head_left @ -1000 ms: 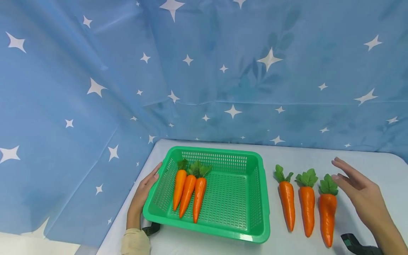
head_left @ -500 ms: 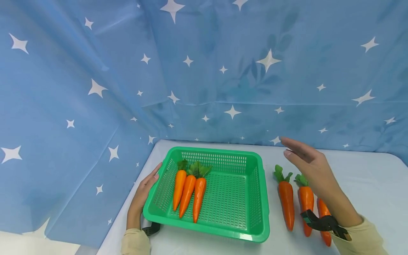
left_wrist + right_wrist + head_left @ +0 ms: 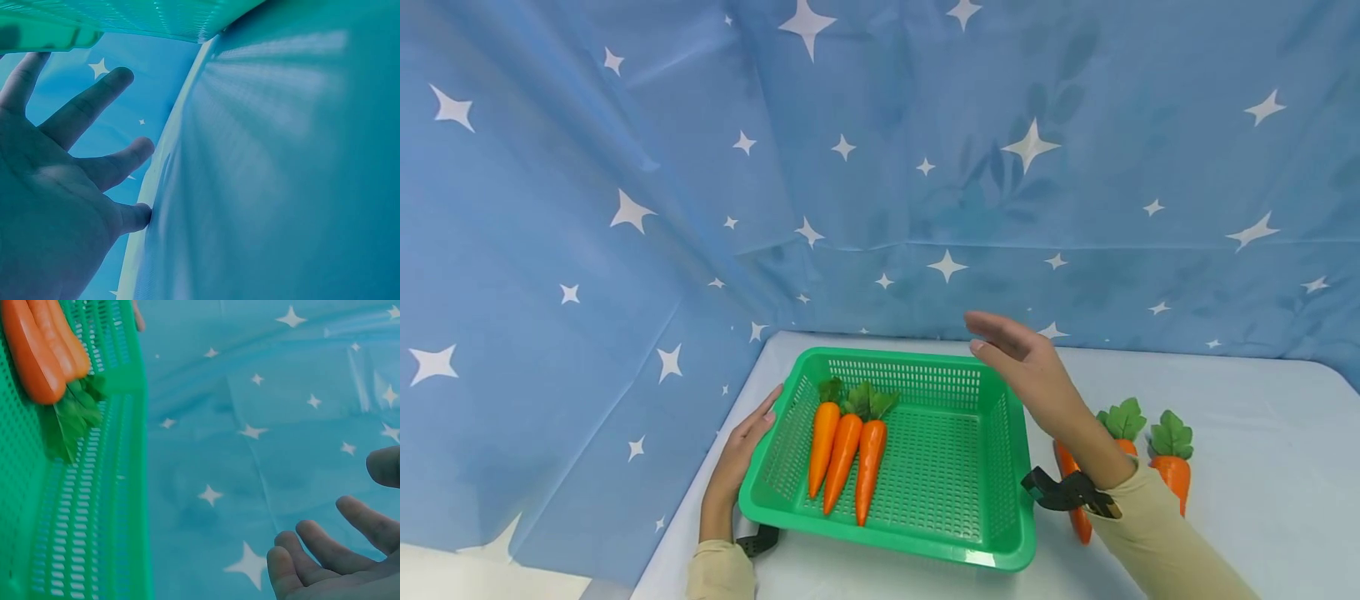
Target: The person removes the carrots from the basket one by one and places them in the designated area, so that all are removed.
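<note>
A green plastic basket stands on the table with three orange carrots in its left half, leafy tops toward the back. My left hand rests along the basket's left side; the left wrist view shows its fingers spread and extended. Over the basket's back right corner hovers my right hand, its fingers loosely bent and nothing in them. Three more carrots lie to the right of the basket: the left one and the middle one are partly behind my right forearm, as is the lower part of the right one.
The white table extends to the right past the carrots. A blue curtain with white stars hangs behind the table and down its left side. Black straps sit on both wrists.
My right hand has travelled left from beside the rightmost loose carrot, across the others, to above the basket's back right corner. The left hand, the basket and the carrots have stayed put.
</note>
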`<action>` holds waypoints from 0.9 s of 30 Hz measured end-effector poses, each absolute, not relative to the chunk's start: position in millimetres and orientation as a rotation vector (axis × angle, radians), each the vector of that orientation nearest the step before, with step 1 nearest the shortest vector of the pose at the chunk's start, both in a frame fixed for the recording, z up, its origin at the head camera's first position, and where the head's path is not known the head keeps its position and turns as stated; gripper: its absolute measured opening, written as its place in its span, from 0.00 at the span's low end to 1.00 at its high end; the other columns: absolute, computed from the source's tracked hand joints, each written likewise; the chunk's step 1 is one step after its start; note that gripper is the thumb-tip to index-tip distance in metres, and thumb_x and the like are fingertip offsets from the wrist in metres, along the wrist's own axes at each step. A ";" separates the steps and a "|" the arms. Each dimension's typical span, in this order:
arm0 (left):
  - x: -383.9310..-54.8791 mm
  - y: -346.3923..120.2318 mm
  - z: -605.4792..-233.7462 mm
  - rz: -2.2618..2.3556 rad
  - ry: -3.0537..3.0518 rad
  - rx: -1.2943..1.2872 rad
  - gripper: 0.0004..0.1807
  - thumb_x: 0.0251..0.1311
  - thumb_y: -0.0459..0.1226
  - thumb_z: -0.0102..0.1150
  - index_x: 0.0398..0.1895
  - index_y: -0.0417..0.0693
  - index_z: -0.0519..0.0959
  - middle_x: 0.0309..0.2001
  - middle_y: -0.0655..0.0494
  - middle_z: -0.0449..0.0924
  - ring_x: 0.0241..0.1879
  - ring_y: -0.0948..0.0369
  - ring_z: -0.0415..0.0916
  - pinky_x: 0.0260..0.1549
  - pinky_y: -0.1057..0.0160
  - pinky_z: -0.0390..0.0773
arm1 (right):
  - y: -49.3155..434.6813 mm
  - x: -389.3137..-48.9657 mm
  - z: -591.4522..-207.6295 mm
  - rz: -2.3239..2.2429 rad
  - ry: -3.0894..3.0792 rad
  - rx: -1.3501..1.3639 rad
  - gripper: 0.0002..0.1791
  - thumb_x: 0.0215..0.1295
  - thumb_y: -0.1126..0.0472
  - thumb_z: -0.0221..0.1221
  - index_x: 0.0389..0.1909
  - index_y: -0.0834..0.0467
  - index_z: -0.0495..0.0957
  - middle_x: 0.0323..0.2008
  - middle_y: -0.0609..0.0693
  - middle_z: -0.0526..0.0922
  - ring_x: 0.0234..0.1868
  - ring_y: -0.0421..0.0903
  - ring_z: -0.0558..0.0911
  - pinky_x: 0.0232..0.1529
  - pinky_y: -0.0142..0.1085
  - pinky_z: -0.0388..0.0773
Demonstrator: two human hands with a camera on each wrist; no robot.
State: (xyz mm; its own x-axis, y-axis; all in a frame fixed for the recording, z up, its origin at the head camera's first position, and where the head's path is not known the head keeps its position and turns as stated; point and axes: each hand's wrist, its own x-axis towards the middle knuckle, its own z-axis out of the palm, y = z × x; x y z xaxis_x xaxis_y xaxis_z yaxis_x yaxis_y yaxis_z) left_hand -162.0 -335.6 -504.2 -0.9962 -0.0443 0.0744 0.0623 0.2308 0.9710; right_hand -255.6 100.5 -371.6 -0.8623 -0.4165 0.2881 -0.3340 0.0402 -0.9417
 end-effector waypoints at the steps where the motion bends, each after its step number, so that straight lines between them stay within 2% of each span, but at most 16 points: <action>1: -162.1 -335.7 -504.5 -1.893 -2.397 -0.017 0.29 0.88 0.46 0.41 0.87 0.59 0.60 0.85 0.56 0.54 0.82 0.54 0.49 0.65 0.73 0.65 | 96.6 -255.9 -372.7 -1.980 2.200 -0.801 0.28 0.84 0.58 0.57 0.79 0.60 0.69 0.76 0.56 0.71 0.77 0.58 0.69 0.64 0.30 0.73; 4: -161.9 -335.5 -505.0 -1.897 -2.393 -0.021 0.29 0.88 0.46 0.41 0.87 0.58 0.60 0.85 0.56 0.54 0.82 0.54 0.48 0.65 0.74 0.64 | 85.5 -256.7 -377.2 -1.984 2.164 -0.797 0.28 0.84 0.60 0.57 0.79 0.62 0.68 0.77 0.59 0.71 0.77 0.61 0.68 0.68 0.37 0.73; 6: -161.3 -335.3 -504.7 -1.901 -2.391 -0.029 0.29 0.88 0.45 0.41 0.87 0.57 0.59 0.85 0.56 0.54 0.82 0.57 0.50 0.65 0.74 0.65 | 77.9 -257.2 -380.7 -1.987 2.139 -0.784 0.29 0.83 0.60 0.57 0.79 0.63 0.68 0.76 0.61 0.71 0.76 0.62 0.69 0.70 0.45 0.72; 9: -160.9 -335.4 -504.1 -1.900 -2.394 -0.033 0.29 0.88 0.45 0.40 0.87 0.57 0.59 0.85 0.56 0.54 0.80 0.63 0.52 0.65 0.73 0.65 | 64.7 -258.9 -386.4 -1.997 2.117 -0.769 0.28 0.82 0.61 0.58 0.78 0.64 0.68 0.74 0.62 0.73 0.75 0.61 0.71 0.70 0.48 0.72; 13: -160.0 -336.8 -502.3 -1.885 -2.398 -0.026 0.28 0.88 0.45 0.41 0.87 0.58 0.60 0.85 0.56 0.54 0.80 0.63 0.52 0.65 0.74 0.65 | 42.8 -260.9 -393.4 -2.012 2.087 -0.748 0.29 0.81 0.64 0.58 0.78 0.67 0.68 0.74 0.65 0.73 0.74 0.61 0.73 0.69 0.48 0.74; 15: -159.3 -337.3 -501.5 -1.876 -2.395 -0.027 0.28 0.88 0.44 0.40 0.87 0.57 0.60 0.85 0.55 0.54 0.80 0.61 0.52 0.64 0.73 0.65 | 31.9 -261.4 -396.4 -2.013 2.061 -0.741 0.29 0.81 0.64 0.58 0.78 0.68 0.67 0.75 0.65 0.72 0.74 0.62 0.72 0.70 0.53 0.72; 22: -161.8 -336.4 -503.8 -1.904 -2.374 -0.057 0.29 0.88 0.44 0.40 0.87 0.56 0.60 0.85 0.53 0.54 0.78 0.68 0.55 0.65 0.73 0.66 | 2.9 -263.0 -405.7 -1.955 2.054 -0.691 0.31 0.80 0.61 0.59 0.80 0.63 0.68 0.77 0.61 0.69 0.75 0.62 0.70 0.70 0.57 0.72; 27: -161.8 -337.6 -505.5 -1.920 -2.371 -0.048 0.29 0.88 0.45 0.40 0.87 0.56 0.59 0.85 0.51 0.54 0.74 0.70 0.61 0.61 0.70 0.72 | -15.4 -263.2 -414.0 -1.917 2.064 -0.641 0.32 0.79 0.62 0.61 0.80 0.59 0.68 0.76 0.63 0.69 0.73 0.63 0.73 0.67 0.57 0.74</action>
State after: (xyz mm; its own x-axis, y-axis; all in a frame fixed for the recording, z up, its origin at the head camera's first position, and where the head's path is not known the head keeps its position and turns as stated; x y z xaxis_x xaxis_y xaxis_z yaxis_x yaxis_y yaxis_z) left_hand -161.8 -337.6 -505.5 -0.9954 -0.0320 0.0898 0.0812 0.2090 0.9745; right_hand -263.2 -15.4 -414.0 -0.8714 -0.4777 0.1114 -0.1462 0.0363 -0.9886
